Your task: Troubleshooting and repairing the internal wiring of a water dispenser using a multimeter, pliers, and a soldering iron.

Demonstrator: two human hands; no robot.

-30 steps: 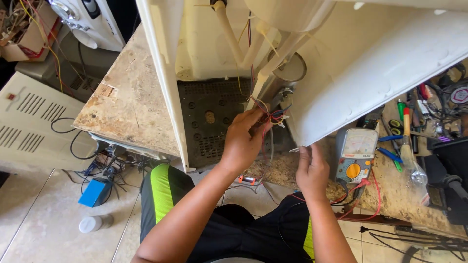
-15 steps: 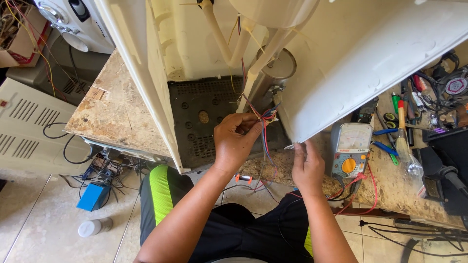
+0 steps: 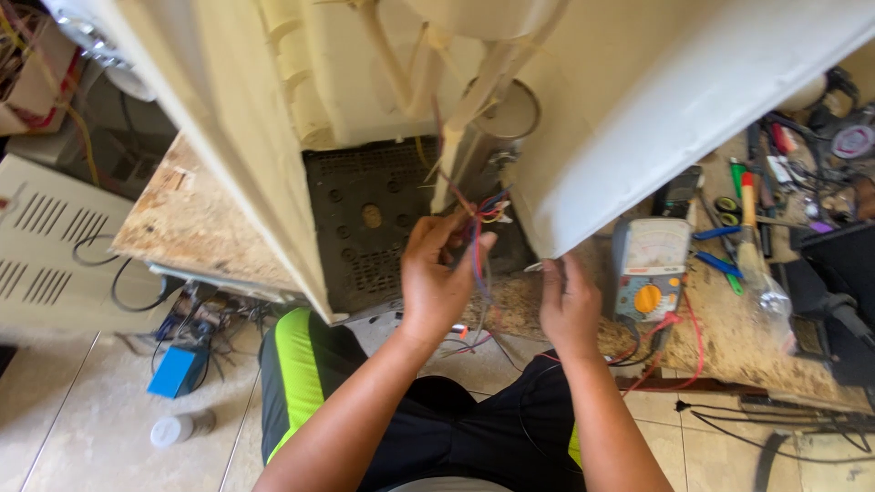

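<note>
A cream-coloured appliance casing [image 3: 638, 100] lies tipped on a chipboard workbench [image 3: 196, 223], its open underside facing me. My left hand [image 3: 437, 273] pinches a bundle of red, blue and yellow wires [image 3: 478, 223] that hangs out of the opening, in front of a dark perforated panel [image 3: 365, 219]. My right hand [image 3: 567, 305] is just below the casing's lower edge with its fingers curled; something thin sticks out at its fingertips, and I cannot make out what it is. An analogue multimeter [image 3: 649, 269] with an orange dial lies right of that hand, red leads trailing from it.
Pliers, a brush with a wooden handle [image 3: 749, 232], screwdrivers and other tools litter the bench on the right. A beige vented box [image 3: 50, 246] stands at the left. On the tiled floor are a blue box [image 3: 178, 372] with cables and a small white jar [image 3: 182, 426].
My view has shifted up and closer to the casing. My left hand stays on the wire bundle, which has spread a little. My right hand has risen slightly toward the casing's edge.
</note>
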